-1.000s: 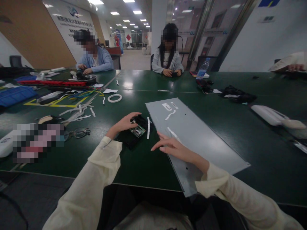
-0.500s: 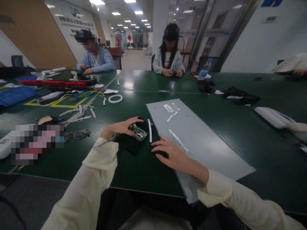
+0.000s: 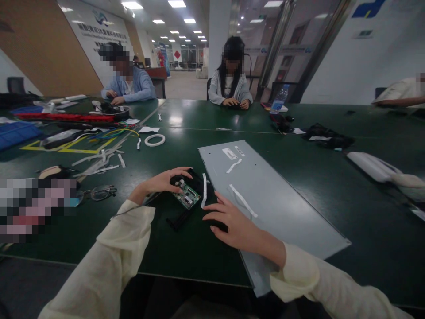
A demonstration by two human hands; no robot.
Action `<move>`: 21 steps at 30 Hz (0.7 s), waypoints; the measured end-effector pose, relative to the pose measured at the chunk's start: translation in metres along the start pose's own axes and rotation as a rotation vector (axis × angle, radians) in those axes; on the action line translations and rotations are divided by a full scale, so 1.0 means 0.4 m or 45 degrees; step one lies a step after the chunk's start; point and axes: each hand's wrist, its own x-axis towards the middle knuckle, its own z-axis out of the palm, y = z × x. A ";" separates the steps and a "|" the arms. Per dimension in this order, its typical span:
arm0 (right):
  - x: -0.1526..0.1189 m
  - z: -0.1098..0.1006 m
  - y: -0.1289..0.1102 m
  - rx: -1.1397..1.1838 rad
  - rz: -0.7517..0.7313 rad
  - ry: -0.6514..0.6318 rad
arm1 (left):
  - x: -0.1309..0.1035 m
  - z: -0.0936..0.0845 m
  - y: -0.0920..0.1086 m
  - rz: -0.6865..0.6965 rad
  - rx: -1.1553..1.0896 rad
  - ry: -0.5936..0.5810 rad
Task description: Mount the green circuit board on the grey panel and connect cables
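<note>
My left hand grips a green circuit board at its left end, thumb on the near edge and fingers curled over the far side. Dark black parts lie around and under the board; their shape is hard to make out. A short white tape strip stretches along the board's right side. My right hand is open, fingers spread, its fingertips by the strip's lower end; I cannot tell if they touch. Below my right wrist lies a large grey flat panel carrying another white strip.
Glasses, loose white strips and a white tape roll lie on the left of the green table. Farther left is a blue bin. Across the table sit two people; a bottle stands back right.
The view has shifted slightly, so the table things sit a little lower and further left. My right fingertips are closer to the strip's lower end. My left hand keeps its hold on the board.
</note>
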 end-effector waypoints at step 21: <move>-0.008 0.010 -0.004 -0.020 -0.137 -0.057 | 0.176 -0.028 0.074 0.067 -0.500 0.255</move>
